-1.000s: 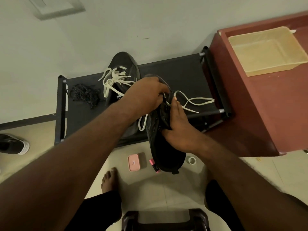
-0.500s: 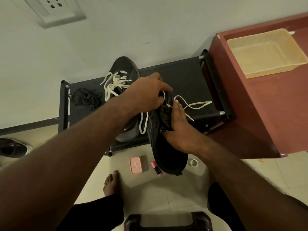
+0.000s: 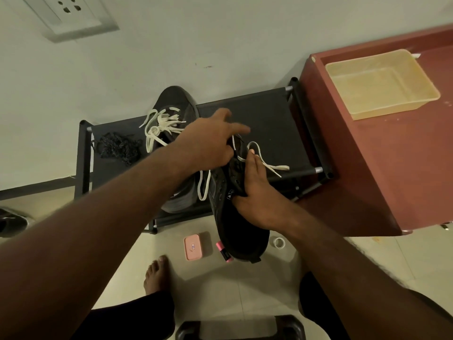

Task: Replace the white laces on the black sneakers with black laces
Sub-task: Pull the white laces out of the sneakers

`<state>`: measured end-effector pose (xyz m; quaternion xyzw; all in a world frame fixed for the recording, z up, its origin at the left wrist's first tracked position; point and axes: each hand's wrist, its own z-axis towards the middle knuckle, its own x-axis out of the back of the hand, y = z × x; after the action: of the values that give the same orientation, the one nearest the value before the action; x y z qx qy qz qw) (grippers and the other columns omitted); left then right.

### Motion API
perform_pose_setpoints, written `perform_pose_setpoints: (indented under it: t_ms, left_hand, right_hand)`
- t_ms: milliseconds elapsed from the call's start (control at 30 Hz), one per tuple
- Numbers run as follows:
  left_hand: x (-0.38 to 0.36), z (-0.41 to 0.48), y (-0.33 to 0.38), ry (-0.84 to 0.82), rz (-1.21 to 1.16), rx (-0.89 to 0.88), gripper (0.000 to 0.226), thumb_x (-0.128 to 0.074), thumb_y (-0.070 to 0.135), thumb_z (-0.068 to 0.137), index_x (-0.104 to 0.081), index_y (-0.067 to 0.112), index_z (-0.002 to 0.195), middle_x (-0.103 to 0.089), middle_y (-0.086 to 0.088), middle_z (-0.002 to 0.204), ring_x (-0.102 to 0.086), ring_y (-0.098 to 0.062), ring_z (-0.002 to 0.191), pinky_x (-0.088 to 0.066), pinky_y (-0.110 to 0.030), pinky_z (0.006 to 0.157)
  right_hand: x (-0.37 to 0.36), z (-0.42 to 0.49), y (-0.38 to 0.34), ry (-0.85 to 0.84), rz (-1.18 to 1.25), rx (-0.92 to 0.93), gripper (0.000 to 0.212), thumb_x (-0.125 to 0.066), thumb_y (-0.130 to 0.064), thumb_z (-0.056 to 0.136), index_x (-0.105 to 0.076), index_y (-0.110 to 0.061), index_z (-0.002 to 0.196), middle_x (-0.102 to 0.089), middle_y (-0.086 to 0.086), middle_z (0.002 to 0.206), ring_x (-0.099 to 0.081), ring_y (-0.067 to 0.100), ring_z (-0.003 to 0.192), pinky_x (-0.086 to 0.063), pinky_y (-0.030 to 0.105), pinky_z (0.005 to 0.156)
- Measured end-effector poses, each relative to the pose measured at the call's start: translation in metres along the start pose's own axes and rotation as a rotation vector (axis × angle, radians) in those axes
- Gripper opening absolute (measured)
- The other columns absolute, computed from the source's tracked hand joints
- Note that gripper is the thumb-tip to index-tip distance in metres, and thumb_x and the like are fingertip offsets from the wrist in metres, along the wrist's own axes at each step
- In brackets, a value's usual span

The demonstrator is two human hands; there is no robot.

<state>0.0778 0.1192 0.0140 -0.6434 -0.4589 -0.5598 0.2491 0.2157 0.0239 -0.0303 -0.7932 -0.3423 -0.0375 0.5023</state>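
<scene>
We note a pale wall [image 3: 171,45] with a socket plate [image 3: 71,13] far left, a black rack [image 3: 269,114] against it, a red-brown surface [image 3: 392,168] right, beige floor tiles [image 3: 232,285] near.

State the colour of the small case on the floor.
The small case is pink, clearest in the head view.

Counted here: 2 hands (left hand [image 3: 208,146], right hand [image 3: 255,195]), 2 black sneakers (held sneaker [image 3: 232,224], resting sneaker [image 3: 176,101]), 2 white laces (hanging lace [image 3: 282,167], bunched lace [image 3: 166,123]), 1 tangle of black laces [image 3: 117,148], 1 other shoe [image 3: 12,222], 1 rack [image 3: 269,114], 1 tray [image 3: 382,110], 1 pink case [image 3: 193,246], 1 pink marker [image 3: 224,251], 1 tape roll [image 3: 279,242] and 1 bare foot [image 3: 157,276].
</scene>
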Motion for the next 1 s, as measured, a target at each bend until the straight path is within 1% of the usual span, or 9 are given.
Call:
perform_pose_setpoints:
  t_ms: [167,300,433,500,633,700,867,933,1000]
  left_hand:
    - [-0.004,0.008,0.001,0.037,0.132,-0.062,0.025,-0.051,0.029,0.098,-0.068,0.024,0.116,-0.051,-0.006,0.128,-0.060,-0.027,0.103,-0.052,-0.043,0.086]
    - [-0.007,0.009,-0.002,0.333,-0.203,0.243,0.020,-0.047,0.017,0.098,-0.064,0.013,0.108,-0.065,-0.009,0.104,-0.062,-0.024,0.093,-0.051,-0.040,0.086]
    - [0.003,0.007,-0.009,0.095,-0.169,0.119,0.053,-0.053,0.012,0.090,-0.048,0.029,0.140,-0.051,-0.008,0.140,-0.054,-0.025,0.121,-0.042,-0.037,0.102]
    - [0.011,0.007,-0.006,-0.026,-0.039,0.003,0.051,-0.056,0.015,0.090,-0.053,0.035,0.137,-0.043,-0.007,0.146,-0.051,-0.026,0.124,-0.041,-0.037,0.103]
    - [0.009,0.012,-0.002,-0.079,0.153,-0.109,0.025,-0.057,0.024,0.095,-0.069,0.027,0.117,-0.049,-0.006,0.137,-0.055,-0.024,0.116,-0.044,-0.037,0.096]
    - [0.007,0.014,0.001,-0.037,0.137,-0.044,0.021,-0.052,0.023,0.098,-0.068,0.021,0.112,-0.055,-0.006,0.128,-0.057,-0.024,0.110,-0.046,-0.038,0.091]
    - [0.007,0.010,-0.005,0.229,-0.365,0.242,0.023,-0.044,0.011,0.099,-0.056,0.016,0.118,-0.065,-0.004,0.101,-0.070,-0.020,0.073,-0.060,-0.037,0.074]
    - [0.010,0.008,-0.008,0.108,-0.291,0.144,0.044,-0.046,0.003,0.093,-0.053,0.025,0.131,-0.059,0.004,0.106,-0.063,-0.014,0.087,-0.052,-0.029,0.086]
    - [0.014,0.007,-0.004,-0.006,-0.091,0.043,0.051,-0.051,0.005,0.089,-0.057,0.033,0.131,-0.056,-0.003,0.122,-0.057,-0.020,0.107,-0.043,-0.036,0.095]
  right_hand:
    - [0.002,-0.001,-0.002,-0.015,-0.007,-0.015,0.105,-0.059,-0.010,0.093,0.025,-0.017,0.155,0.029,-0.003,0.164,0.018,0.017,0.153,-0.007,0.037,0.122]
    - [0.002,-0.002,-0.002,-0.013,-0.021,-0.022,0.105,-0.060,-0.013,0.093,0.024,-0.018,0.156,0.027,-0.003,0.164,0.016,0.018,0.153,-0.008,0.039,0.125]
    - [0.003,-0.002,-0.003,-0.011,-0.016,-0.019,0.106,-0.061,-0.014,0.093,0.023,-0.019,0.156,0.027,-0.003,0.164,0.015,0.019,0.154,-0.010,0.041,0.125]
    - [0.003,-0.002,-0.004,-0.008,-0.009,-0.019,0.106,-0.062,-0.013,0.092,0.023,-0.019,0.156,0.026,-0.003,0.165,0.014,0.020,0.154,-0.011,0.043,0.125]
    - [0.003,-0.002,-0.004,-0.011,-0.010,-0.025,0.105,-0.060,-0.011,0.093,0.023,-0.016,0.156,0.026,-0.002,0.165,0.014,0.020,0.154,-0.010,0.037,0.122]
    - [0.002,-0.001,-0.004,-0.004,-0.018,-0.026,0.103,-0.059,-0.011,0.093,0.022,-0.016,0.156,0.026,-0.001,0.164,0.014,0.019,0.154,-0.009,0.034,0.121]
    - [0.000,0.001,-0.001,0.001,-0.012,-0.024,0.104,-0.060,-0.011,0.092,0.023,-0.017,0.156,0.027,-0.002,0.165,0.018,0.016,0.153,-0.005,0.032,0.120]
    - [0.000,0.001,-0.001,-0.001,-0.010,-0.023,0.104,-0.059,-0.012,0.092,0.023,-0.016,0.156,0.027,-0.002,0.165,0.018,0.016,0.153,-0.004,0.031,0.119]
    - [0.001,0.001,-0.002,-0.004,-0.003,-0.022,0.105,-0.060,-0.012,0.092,0.023,-0.016,0.156,0.026,-0.001,0.165,0.017,0.018,0.153,-0.005,0.032,0.119]
